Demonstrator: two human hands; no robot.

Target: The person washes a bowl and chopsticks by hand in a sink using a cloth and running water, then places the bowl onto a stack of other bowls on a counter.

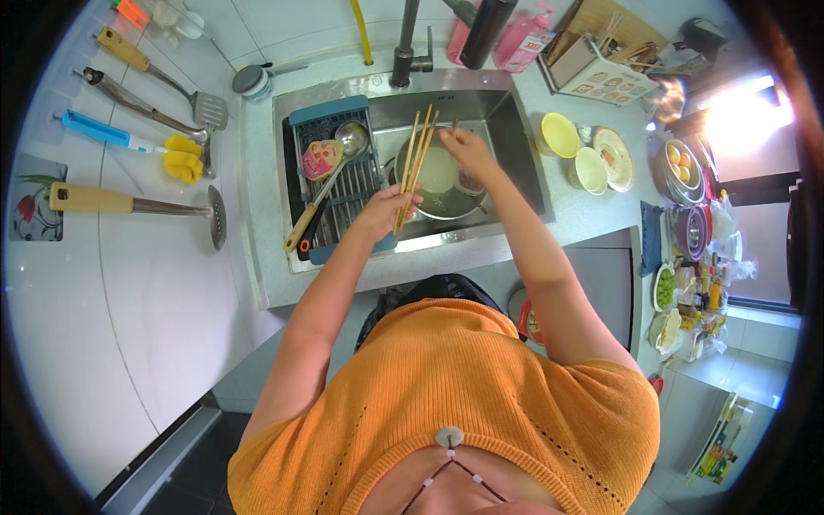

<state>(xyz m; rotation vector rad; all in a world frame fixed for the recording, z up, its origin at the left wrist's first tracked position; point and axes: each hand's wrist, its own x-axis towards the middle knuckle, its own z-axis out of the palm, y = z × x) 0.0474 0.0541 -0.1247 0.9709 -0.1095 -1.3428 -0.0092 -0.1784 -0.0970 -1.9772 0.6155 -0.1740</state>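
Several wooden chopsticks (418,164) are in my left hand (388,207), pointing up over the sink. My right hand (467,151) is at the upper right rim of a round metal pot (444,209) with cloudy liquid inside; its fingers are pinched around a thin dark item too small to name. The pot sits in the steel sink (512,122). Beside it on the left, a drain rack with blue ends (328,111) bears a metal ladle (352,138), a pink patterned sponge (322,159) and another utensil with a black handle (312,228).
A black faucet (402,64) rises behind the sink, near pink soap bottles (521,48). On the right counter are a yellow bowl (559,135), a pale bowl (589,170), a plate (615,161) and a chopstick holder (595,74). Utensils, including a slotted spatula (209,111), hang at left.
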